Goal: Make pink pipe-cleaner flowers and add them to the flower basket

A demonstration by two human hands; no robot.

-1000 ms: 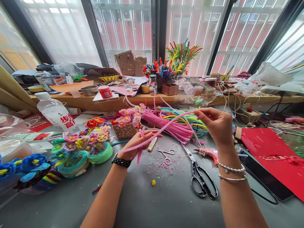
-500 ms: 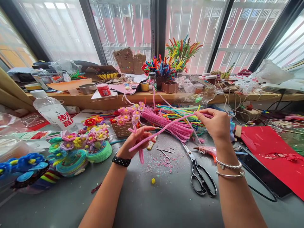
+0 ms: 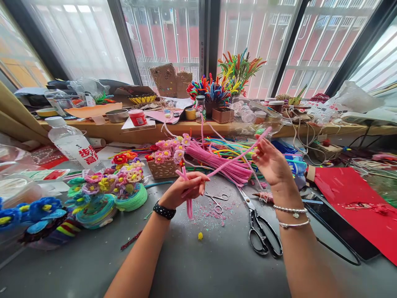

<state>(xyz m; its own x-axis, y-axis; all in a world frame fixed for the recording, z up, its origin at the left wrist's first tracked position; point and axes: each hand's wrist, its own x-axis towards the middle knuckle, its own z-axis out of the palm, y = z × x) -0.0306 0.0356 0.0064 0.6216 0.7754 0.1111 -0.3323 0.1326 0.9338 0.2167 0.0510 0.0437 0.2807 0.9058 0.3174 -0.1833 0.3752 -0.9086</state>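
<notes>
My left hand [image 3: 186,189] is closed on a folded pink pipe cleaner [image 3: 189,209], whose ends stick out above and below the fingers. A long pink pipe cleaner [image 3: 229,162] runs from the left fingertips up to my right hand [image 3: 271,163]. The right thumb and fingers close on it near its far end, and its tip points up past them. Behind it lies a thick bundle of pink pipe cleaners [image 3: 217,159]. Small scissors [image 3: 218,203] and big black-handled scissors [image 3: 263,231] rest on the grey table [image 3: 214,269].
Pipe-cleaner flowers fill a basket [image 3: 164,169] and coiled pots [image 3: 132,198] on the left. A water bottle [image 3: 72,142] stands behind them. At right are a glue gun [image 3: 263,197], a black phone [image 3: 344,227] and red sheets [image 3: 356,203]. Pink clippings [image 3: 214,214] litter the middle.
My right hand has shifted left and now grips near the long pipe cleaner's other end. Its free end no longer hangs past my left hand, whose fingers now pinch it.
</notes>
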